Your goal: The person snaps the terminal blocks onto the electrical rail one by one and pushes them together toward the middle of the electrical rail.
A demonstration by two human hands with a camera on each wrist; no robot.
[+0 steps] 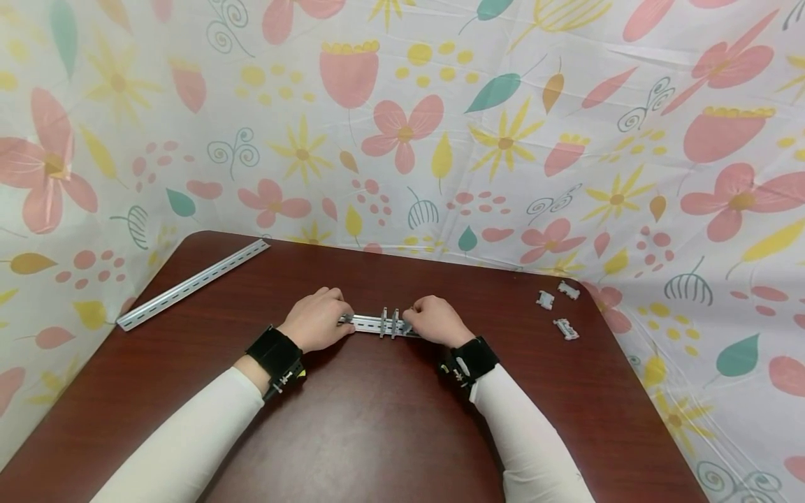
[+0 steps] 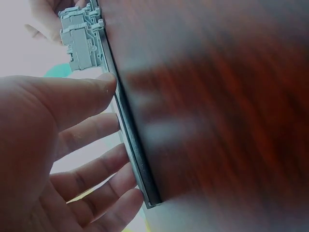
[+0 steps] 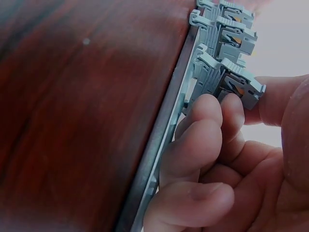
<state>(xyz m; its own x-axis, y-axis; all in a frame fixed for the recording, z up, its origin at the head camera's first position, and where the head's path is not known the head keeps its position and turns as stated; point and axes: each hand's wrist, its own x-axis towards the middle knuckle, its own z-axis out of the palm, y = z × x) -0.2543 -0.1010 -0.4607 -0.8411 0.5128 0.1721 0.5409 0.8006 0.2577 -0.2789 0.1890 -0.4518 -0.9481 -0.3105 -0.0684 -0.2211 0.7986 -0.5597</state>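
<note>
A short slotted DIN rail [image 1: 367,324] lies crosswise in the middle of the table. My left hand [image 1: 319,321] grips its left part, with the thumb [image 2: 91,92] and fingertips along the rail's edge. Two grey terminal blocks [image 1: 383,323] stand upright on the rail, side by side with a small gap. Just right of them, my right hand [image 1: 437,320] pinches a third grey terminal block [image 3: 241,84] between thumb and fingers. That block sits tilted against the rail in the right wrist view, its lower end partly hidden by the fingertips.
A longer slotted rail [image 1: 195,283] lies slantwise at the back left of the brown table [image 1: 339,426]. Three loose grey terminal pieces [image 1: 545,300] lie near the right edge. A flower-patterned cloth [image 1: 402,188] hangs behind the table.
</note>
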